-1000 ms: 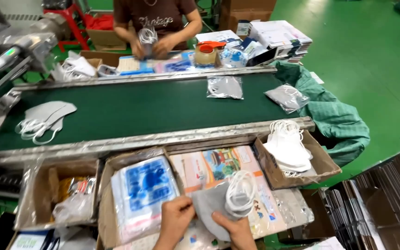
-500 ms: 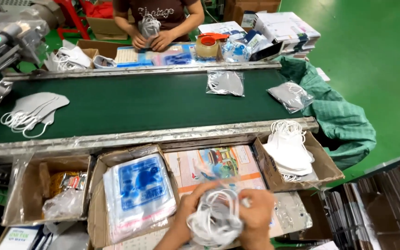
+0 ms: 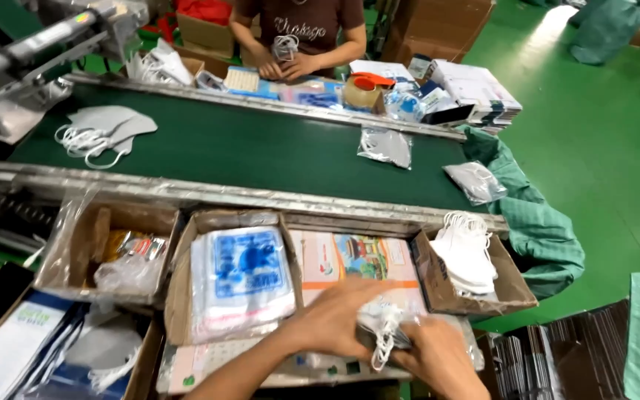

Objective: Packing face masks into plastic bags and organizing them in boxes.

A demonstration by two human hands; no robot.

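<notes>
A white folded face mask with white elastic ear loops [image 3: 384, 326] is held between both hands at the near edge of the workbench, above a clear plastic sleeve lying there. The left hand [image 3: 335, 320] is closed over the mask from the left, fingers curled on its top; the right hand [image 3: 438, 355] is pressed against it from the right, fingers bent around the loops. The two hands are close together, nearly touching, with the mask bunched between them and one loop hanging below.

Just behind the hands a colourful printed cardboard sheet [image 3: 357, 259] is laid flat. To its left a brown cardboard box holding a stack of clear bags with blue print [image 3: 240, 278] is seen, and further left another brown cardboard box with crumpled clear plastic [image 3: 124, 259]. At the right end of the bench an open cardboard tray of stacked white masks [image 3: 468, 255] is placed.

Beyond the bench's metal rail a dark green conveyor belt [image 3: 261, 148] runs across. Two bagged grey masks [image 3: 385, 146] [image 3: 475, 181] are lying on its right part, and loose white masks [image 3: 101, 130] near its left end. At the far side another person's hands [image 3: 284, 67] are gathered around a small white mask.
</notes>
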